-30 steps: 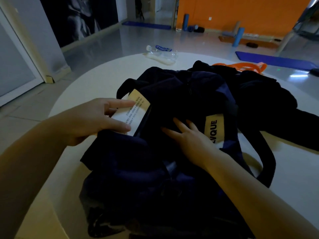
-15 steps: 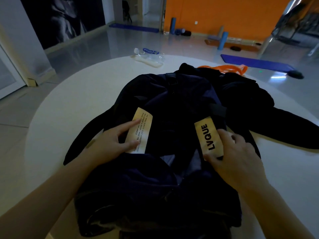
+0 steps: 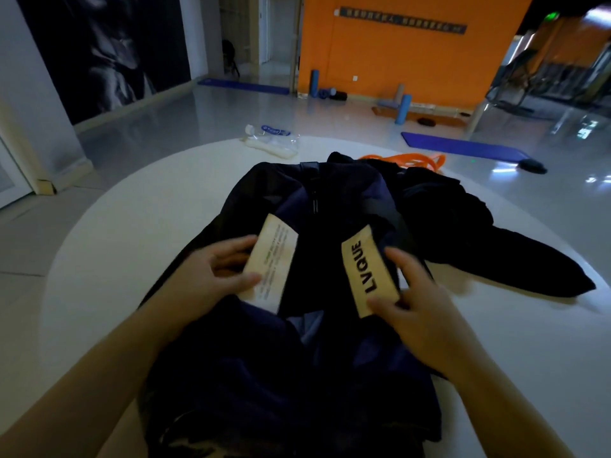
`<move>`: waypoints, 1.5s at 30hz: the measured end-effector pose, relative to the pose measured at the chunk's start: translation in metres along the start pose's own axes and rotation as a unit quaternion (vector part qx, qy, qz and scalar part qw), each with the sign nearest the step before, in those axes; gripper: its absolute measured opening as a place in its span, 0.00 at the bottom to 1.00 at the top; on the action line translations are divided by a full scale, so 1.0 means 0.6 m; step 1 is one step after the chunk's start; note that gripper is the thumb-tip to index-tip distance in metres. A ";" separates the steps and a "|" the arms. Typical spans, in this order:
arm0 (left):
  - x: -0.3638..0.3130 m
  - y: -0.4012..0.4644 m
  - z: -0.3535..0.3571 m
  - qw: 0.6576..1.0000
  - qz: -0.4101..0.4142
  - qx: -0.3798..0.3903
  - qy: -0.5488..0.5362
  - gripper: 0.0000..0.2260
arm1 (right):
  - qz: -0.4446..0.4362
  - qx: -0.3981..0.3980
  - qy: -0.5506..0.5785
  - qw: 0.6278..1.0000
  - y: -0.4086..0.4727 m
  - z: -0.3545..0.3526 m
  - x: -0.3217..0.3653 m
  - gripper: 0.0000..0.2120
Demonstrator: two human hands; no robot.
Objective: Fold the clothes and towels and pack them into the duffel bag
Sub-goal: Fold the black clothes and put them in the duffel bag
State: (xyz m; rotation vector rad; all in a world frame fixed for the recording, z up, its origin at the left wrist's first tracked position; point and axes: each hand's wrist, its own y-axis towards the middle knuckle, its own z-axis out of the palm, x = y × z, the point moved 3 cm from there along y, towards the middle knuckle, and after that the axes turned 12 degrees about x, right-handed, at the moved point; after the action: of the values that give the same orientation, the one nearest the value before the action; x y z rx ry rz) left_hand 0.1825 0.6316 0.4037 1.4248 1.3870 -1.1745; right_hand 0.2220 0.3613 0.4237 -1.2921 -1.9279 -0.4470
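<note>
A dark navy duffel bag (image 3: 297, 375) lies on the round white table (image 3: 132, 233) in front of me. Two tan wraps sit on its handles either side of the opening. My left hand (image 3: 211, 279) grips the left handle at its tan label (image 3: 271, 259), thumb on top. My right hand (image 3: 420, 309) grips the right handle at the tan label reading LVQUE (image 3: 367, 272). Between the handles the bag's opening shows dark cloth inside. A black garment (image 3: 489, 246) lies spread on the table to the right of the bag, one sleeve reaching far right.
An orange strap (image 3: 406, 159) lies behind the black garment at the table's far edge. A clear plastic packet with a blue label (image 3: 271, 143) sits at the far left edge. Beyond are a glossy floor, blue mats and foam rollers.
My right hand has left the inside of the bag and taken the LVQUE handle. My left hand slid along the left label. Both handles now stand further up and apart.
</note>
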 end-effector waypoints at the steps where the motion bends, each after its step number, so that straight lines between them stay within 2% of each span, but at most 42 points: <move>1: 0.011 -0.007 0.013 0.997 -0.018 0.009 0.072 0.25 | 0.028 0.029 -0.153 0.987 -0.003 0.017 -0.009 0.32; 2: 0.021 -0.018 0.026 0.989 -0.035 0.007 0.144 0.24 | 0.054 0.045 -0.282 0.957 -0.008 0.029 -0.017 0.33; 3: 0.030 -0.033 0.038 0.980 -0.045 -0.008 0.195 0.24 | 0.073 0.040 -0.359 0.929 -0.013 0.037 -0.026 0.35; 5: 0.033 -0.071 0.055 0.963 -0.009 -0.068 0.262 0.26 | 0.093 -0.015 -0.416 0.904 -0.025 0.045 -0.041 0.36; 6: 0.028 -0.093 0.062 0.952 0.019 -0.098 0.288 0.27 | 0.082 -0.056 -0.420 0.902 -0.033 0.047 -0.048 0.35; 8: 0.031 -0.127 0.080 0.934 0.045 -0.113 0.336 0.29 | 0.029 -0.104 -0.367 0.924 -0.057 0.059 -0.055 0.33; 9: 0.042 -0.139 0.092 0.923 0.048 -0.105 0.366 0.28 | 0.003 -0.095 -0.335 0.937 -0.071 0.069 -0.060 0.31; 11: 0.067 -0.153 0.115 0.908 0.019 -0.068 0.413 0.28 | -0.010 -0.025 -0.280 0.960 -0.093 0.096 -0.076 0.32; 14: 0.091 -0.153 0.124 0.896 -0.027 -0.037 0.442 0.28 | 0.038 0.065 -0.264 0.962 -0.104 0.122 -0.091 0.36; 19: 0.099 -0.140 0.095 0.872 -0.081 -0.031 0.481 0.27 | 0.028 0.093 -0.266 0.959 -0.055 0.143 -0.072 0.36; 22: 0.098 -0.134 0.050 0.851 -0.129 -0.077 0.503 0.24 | 0.007 0.108 -0.261 0.959 -0.001 0.169 -0.039 0.36; 25: 0.085 -0.122 0.003 0.861 -0.147 -0.117 0.473 0.25 | -0.007 0.111 -0.254 0.961 0.068 0.204 0.001 0.37; 27: 0.085 -0.099 -0.027 0.892 -0.174 -0.145 0.391 0.22 | -0.010 0.109 -0.250 0.962 0.122 0.229 0.029 0.31; 30: 0.107 -0.048 -0.073 0.903 -0.211 -0.153 0.342 0.26 | -0.036 0.099 -0.235 0.966 0.202 0.263 0.067 0.28; 33: 0.138 -0.008 -0.126 0.889 -0.218 -0.155 0.373 0.30 | -0.061 0.104 -0.204 0.971 0.260 0.278 0.091 0.28; 35: 0.149 0.006 -0.146 0.878 -0.226 -0.141 0.398 0.28 | -0.077 0.115 -0.189 0.972 0.280 0.279 0.093 0.29; 39: 0.152 0.013 -0.153 0.888 -0.204 -0.149 0.383 0.23 | -0.123 0.095 -0.164 0.974 0.270 0.267 0.081 0.29; 42: 0.130 0.001 -0.146 0.915 -0.135 -0.227 0.306 0.21 | -0.147 0.094 -0.121 0.977 0.235 0.251 0.056 0.30; 44: 0.088 -0.010 -0.125 0.931 -0.031 -0.297 0.208 0.21 | -0.179 0.066 -0.115 0.975 0.208 0.230 0.033 0.31; 45: 0.060 -0.010 -0.106 0.932 0.025 -0.307 0.194 0.21 | -0.195 0.042 -0.122 0.972 0.194 0.215 0.018 0.30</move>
State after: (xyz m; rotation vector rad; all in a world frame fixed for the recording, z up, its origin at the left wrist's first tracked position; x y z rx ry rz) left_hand 0.1804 0.7022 0.3845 1.2475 1.7721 -0.3582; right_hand 0.2732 0.5010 0.3339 -0.9447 -2.3960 -0.4070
